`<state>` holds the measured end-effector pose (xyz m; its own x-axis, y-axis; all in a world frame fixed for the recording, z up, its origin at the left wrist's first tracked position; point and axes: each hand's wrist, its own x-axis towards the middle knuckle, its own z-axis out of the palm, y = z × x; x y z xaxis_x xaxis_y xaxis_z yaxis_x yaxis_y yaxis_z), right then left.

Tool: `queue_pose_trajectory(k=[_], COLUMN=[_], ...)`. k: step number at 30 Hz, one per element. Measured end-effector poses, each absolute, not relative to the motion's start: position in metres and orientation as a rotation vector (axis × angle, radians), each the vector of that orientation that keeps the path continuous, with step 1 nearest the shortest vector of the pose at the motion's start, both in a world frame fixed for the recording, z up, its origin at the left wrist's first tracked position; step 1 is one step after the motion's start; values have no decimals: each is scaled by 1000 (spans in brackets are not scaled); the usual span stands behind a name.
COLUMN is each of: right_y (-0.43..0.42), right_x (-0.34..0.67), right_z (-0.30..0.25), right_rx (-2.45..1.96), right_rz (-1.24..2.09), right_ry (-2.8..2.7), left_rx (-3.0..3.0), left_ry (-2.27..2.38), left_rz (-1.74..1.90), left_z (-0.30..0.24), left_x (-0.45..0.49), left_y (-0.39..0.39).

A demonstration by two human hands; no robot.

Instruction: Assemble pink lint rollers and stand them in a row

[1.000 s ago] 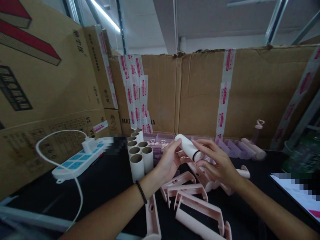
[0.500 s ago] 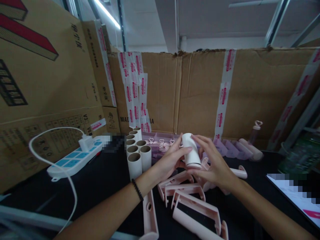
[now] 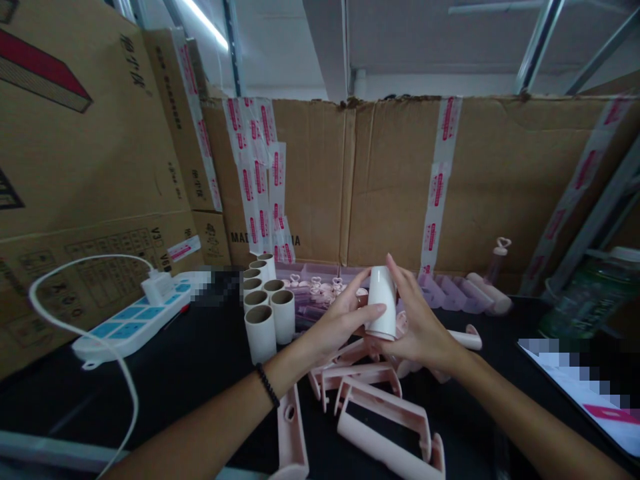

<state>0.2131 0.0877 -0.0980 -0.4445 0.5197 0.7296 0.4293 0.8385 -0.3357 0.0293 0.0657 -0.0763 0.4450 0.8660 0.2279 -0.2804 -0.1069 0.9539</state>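
A white paper roll (image 3: 382, 301) stands almost upright between both my hands above the black table (image 3: 200, 373). My left hand (image 3: 340, 320) grips its left side, thumb across the front. My right hand (image 3: 417, 327) cups its right side and bottom, fingers stretched up along it. Several pink plastic roller frames (image 3: 385, 413) lie on the table just below and in front of my hands. A cluster of upright cardboard tubes (image 3: 265, 310) stands to the left of my left hand.
A white and blue power strip (image 3: 130, 320) with a plugged charger and white cable lies at the left. Cardboard boxes (image 3: 375, 180) wall in the back and left. Lilac parts (image 3: 450, 293) line the back. A green bottle (image 3: 580, 293) and a sheet (image 3: 595, 393) sit at right.
The white roll has been turned from tilted lying across to nearly upright between my hands. The view has shifted slightly to the right.
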Motion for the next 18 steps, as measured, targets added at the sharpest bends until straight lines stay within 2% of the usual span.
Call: queue_pose_trajectory(k=[9, 18], right_y=[90, 90], right_x=[216, 217], right_z=[-96, -99], right_rx=[-671, -658], right_rz=[199, 244], right_ry=[-2114, -2083], left_rx=[1515, 1615], left_ry=[435, 517], left_rz=[893, 953], left_z=[-77, -80], left_x=[20, 19], left_y=[73, 76])
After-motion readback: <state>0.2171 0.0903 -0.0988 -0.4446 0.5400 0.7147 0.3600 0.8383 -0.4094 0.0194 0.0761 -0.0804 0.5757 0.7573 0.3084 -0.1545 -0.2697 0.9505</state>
